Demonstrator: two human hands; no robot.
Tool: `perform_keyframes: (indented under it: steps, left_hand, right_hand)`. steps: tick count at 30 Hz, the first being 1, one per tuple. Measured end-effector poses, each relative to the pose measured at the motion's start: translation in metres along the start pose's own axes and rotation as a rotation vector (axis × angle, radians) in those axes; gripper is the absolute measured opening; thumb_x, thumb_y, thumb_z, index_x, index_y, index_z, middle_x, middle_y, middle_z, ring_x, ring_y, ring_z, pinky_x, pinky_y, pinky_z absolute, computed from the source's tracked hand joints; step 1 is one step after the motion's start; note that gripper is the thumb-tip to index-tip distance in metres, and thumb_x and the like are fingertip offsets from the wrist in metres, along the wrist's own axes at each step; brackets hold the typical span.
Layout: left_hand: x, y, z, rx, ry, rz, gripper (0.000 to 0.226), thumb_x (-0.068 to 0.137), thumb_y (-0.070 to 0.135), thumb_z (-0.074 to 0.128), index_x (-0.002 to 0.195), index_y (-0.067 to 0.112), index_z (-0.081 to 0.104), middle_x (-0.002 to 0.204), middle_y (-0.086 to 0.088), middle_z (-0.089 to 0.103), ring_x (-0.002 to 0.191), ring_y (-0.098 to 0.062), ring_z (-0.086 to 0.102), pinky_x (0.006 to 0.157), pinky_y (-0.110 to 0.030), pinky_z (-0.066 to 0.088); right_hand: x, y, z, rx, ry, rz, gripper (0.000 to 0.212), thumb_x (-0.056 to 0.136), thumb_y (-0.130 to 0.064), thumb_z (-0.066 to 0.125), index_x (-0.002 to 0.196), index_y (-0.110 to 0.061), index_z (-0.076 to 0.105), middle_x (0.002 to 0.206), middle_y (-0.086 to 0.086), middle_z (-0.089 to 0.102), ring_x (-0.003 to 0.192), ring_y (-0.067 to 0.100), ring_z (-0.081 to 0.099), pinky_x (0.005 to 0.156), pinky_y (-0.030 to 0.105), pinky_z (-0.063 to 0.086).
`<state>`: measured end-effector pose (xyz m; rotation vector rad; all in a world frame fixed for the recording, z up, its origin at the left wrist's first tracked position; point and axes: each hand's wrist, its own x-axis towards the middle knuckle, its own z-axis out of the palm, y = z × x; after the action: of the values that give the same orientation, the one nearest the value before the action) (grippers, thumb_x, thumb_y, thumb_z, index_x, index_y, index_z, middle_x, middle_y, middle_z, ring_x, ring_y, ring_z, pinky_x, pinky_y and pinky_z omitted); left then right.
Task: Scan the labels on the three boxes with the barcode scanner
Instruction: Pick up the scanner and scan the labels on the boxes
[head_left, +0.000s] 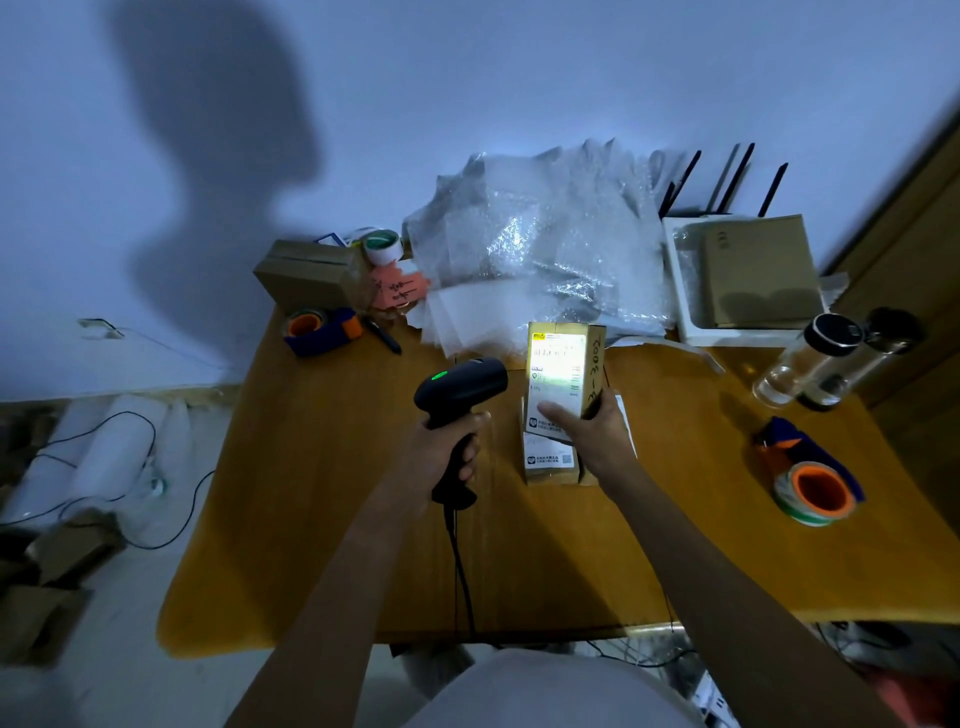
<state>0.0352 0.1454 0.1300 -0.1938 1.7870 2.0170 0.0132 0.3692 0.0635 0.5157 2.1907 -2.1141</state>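
Note:
My left hand grips the handle of a black barcode scanner with a green light on its top; its head points right. My right hand holds a small brown box tilted up, with the thumb on its white label. The label is lit bright by the scanner. Under that box lies a second brown box, its white label facing up. A third brown box stands at the table's far left corner.
Wooden table. Bubble wrap pile at the back. Tape dispensers at far left and right. Two glass bottles, a white tray with a cardboard box, a pen. The scanner cable hangs off the front edge.

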Motion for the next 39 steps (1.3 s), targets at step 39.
perform_keyframes:
  steps: [39]
  left_hand:
    - [-0.02, -0.04, -0.053, -0.141, 0.327, -0.169, 0.022, 0.088, 0.028, 0.077, 0.078, 0.012, 0.064, 0.057, -0.002, 0.052, 0.045, -0.016, 0.047, 0.052, -0.03, 0.044]
  right_hand:
    - [-0.02, 0.051, 0.083, 0.326, -0.215, 0.604, 0.057, 0.086, -0.014, 0.078, 0.136, 0.0, 0.054, 0.133, 0.015, 0.062, 0.112, 0.025, 0.064, 0.084, 0.03, 0.062]
